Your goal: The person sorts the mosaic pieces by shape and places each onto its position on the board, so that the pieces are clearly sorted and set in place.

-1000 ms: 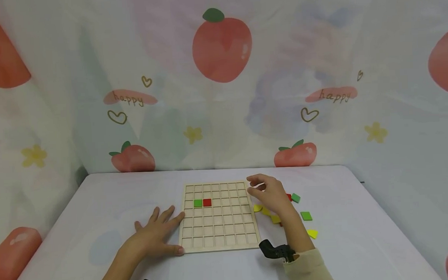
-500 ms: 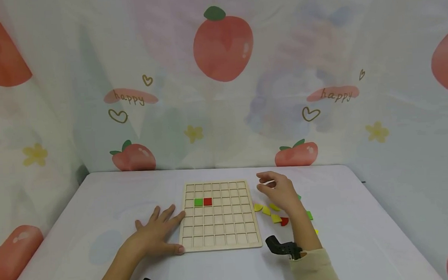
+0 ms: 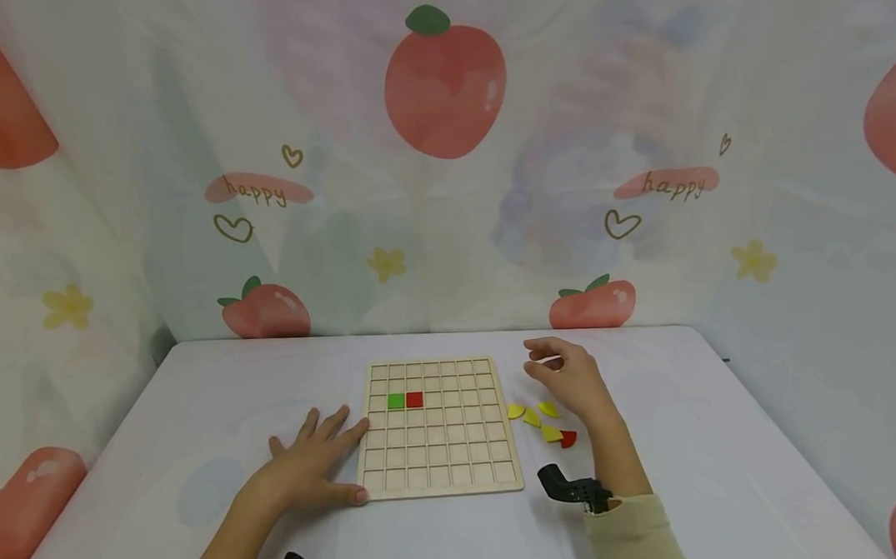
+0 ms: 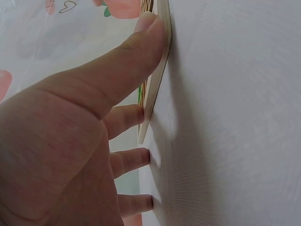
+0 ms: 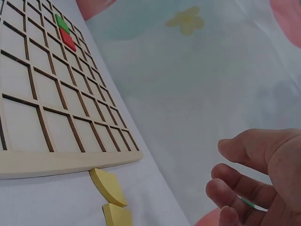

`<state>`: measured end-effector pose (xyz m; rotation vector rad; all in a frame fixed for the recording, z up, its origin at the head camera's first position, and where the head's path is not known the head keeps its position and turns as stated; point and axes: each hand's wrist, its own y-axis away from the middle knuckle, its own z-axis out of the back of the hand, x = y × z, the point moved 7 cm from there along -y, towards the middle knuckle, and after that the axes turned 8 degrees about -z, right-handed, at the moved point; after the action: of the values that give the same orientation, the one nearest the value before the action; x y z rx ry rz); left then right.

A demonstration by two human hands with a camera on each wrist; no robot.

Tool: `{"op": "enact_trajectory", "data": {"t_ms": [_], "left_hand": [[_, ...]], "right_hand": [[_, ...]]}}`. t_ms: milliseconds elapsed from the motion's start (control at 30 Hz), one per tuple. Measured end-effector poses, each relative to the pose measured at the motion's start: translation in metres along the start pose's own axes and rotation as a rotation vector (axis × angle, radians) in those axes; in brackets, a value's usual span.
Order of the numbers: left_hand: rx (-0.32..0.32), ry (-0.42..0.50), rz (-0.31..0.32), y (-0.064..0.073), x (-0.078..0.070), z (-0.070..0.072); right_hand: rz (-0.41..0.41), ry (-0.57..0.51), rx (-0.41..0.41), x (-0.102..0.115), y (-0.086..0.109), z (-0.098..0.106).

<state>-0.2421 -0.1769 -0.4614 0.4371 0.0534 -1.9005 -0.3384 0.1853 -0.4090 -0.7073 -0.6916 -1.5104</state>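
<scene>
A square wooden grid board lies on the table, a green square tile and a red square tile side by side in its cells. My left hand has its fingers spread; thumb and index fingertip touch the board's left edge, as the left wrist view confirms with the thumb on the rim. Over the table right of the board hovers my right hand, fingers loosely bent, thumb apart and nothing between them. Below it lie several yellow pieces and a red rounded piece.
A white-covered table meets a fruit-printed cloth backdrop at its far edge. Each wrist carries a black camera mount. One yellow piece lies right beside the board's edge in the right wrist view.
My right hand has drawn away to the right from the board's upper right corner, uncovering yellow and red pieces and covering the green ones. My left hand has stayed put.
</scene>
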Motion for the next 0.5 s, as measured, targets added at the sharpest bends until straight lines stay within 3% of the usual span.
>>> {"op": "enact_trajectory", "data": {"t_ms": [500], "left_hand": [[0.005,-0.012,-0.003,0.0,-0.001,0.0]], "right_hand": [[-0.035,-0.034,-0.031,-0.017,-0.006,0.01]]}}
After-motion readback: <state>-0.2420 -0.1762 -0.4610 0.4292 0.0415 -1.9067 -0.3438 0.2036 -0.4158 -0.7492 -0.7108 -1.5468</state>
